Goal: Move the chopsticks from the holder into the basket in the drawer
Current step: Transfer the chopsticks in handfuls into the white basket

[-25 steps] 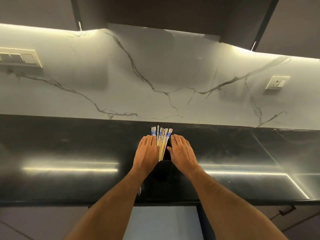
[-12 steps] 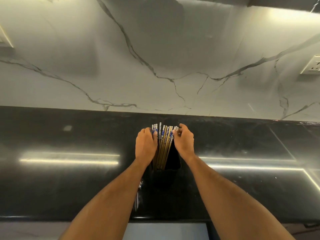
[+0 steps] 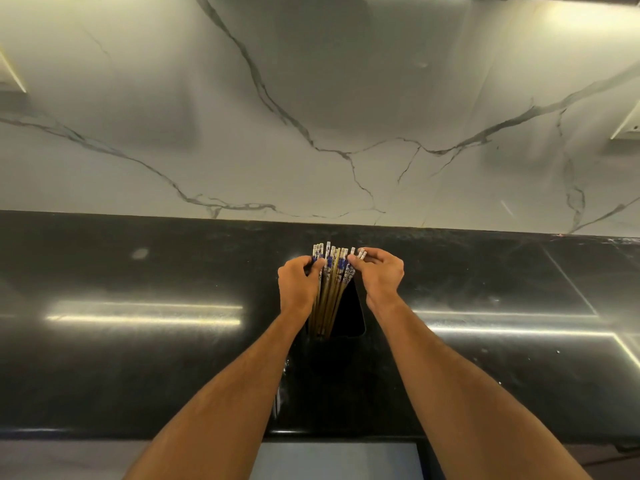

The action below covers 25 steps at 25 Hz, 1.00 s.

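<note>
- White marble-look backsplash with dark veins (image 3: pixel 311 109) fills the top half, 12 o'clock; pale wall-plate edges cut off at 9 and 3 o'clock.
- Glossy black stone tabletop (image 3: pixel 145 368) spans the middle band, with streaks of reflected light at 9 and 3 o'clock.
- Pale flat panel (image 3: pixel 339 460) at 6 o'clock under the tabletop edge: could be the drawer front or a drawer, cannot tell. No basket in view.
- Dark square-mouthed holder (image 3: pixel 348 317) at centre on the tabletop; black on black, so only the mouth reads and the body is hard to make out.
- Bundle of brown wooden chopsticks with blue-and-white patterned tops (image 3: pixel 330 275) stands in the holder, leaning to its 9 o'clock side, tops fanned toward 12 o'clock.
- Left hand (image 3: pixel 298 285) at the bundle's 9 o'clock, fingers curled round the patterned tops: grip closed on chopsticks.
- Right hand (image 3: pixel 381 273) at the bundle's 3 o'clock, fingertips pinching the outermost tops.
- Step, as I judge it: gathering the bundle before lifting; nothing out of the holder yet.
- Next move calls for squeezing the fan together, lifting straight up clear of the mouth, then carrying toward 6 o'clock.
- Hidden: chopstick tips inside the holder; exact count unclear.
</note>
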Tool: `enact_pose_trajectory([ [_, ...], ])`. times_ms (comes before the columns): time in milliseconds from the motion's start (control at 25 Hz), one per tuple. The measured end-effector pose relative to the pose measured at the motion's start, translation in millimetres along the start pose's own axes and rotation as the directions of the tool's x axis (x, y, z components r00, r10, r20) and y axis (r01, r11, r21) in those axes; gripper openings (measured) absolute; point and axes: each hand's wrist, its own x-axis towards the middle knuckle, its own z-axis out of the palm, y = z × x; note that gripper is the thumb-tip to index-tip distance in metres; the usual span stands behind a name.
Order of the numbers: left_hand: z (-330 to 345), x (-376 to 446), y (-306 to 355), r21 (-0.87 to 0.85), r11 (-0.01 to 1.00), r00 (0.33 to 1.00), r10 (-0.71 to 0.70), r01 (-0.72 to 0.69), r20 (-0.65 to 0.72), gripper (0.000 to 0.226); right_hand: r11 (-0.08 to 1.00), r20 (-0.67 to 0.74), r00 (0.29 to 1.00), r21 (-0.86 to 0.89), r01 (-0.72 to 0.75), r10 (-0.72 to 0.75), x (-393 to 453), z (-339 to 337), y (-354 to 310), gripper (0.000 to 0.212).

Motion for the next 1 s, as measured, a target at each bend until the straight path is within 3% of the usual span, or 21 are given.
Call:
enact_pose_trajectory([
  [240,-15.2,-18.0,19.1,-0.064,0.998,0.996,-0.03,0.025,-0.081,0.016,0.999,-0.053,0.998,0.005,0.034,-0.034,-17.4,-7.6,-17.3,0.026],
  [360,-27.4,-26.2,36.7,-0.122,0.993,0.997,-0.001,-0.009,-0.081,0.013,0.977,-0.041,0.977,-0.048,0.209,-0.211,-33.2,-11.0,-40.5,0.027],
  [480,-39.1,-30.5,58.8,-0.209,0.977,0.996,0.017,-0.036,-0.089,0.012,0.909,0.02,0.912,-0.078,0.41,-0.41,-51.1,-14.9,-71.5,0.027],
  [640,-58.8,-44.0,95.0,-0.238,0.962,0.988,0.107,-0.132,-0.115,0.014,0.841,0.161,0.832,-0.02,0.541,-0.532,-84.4,-26.3,-113.2,0.027],
  [1000,-97.9,-95.4,128.9,-0.164,0.954,0.967,0.254,-0.25,0.002,0.014,0.894,0.361,0.826,0.054,0.445,-0.433,-145.6,-67.5,-136.6,0.036],
])
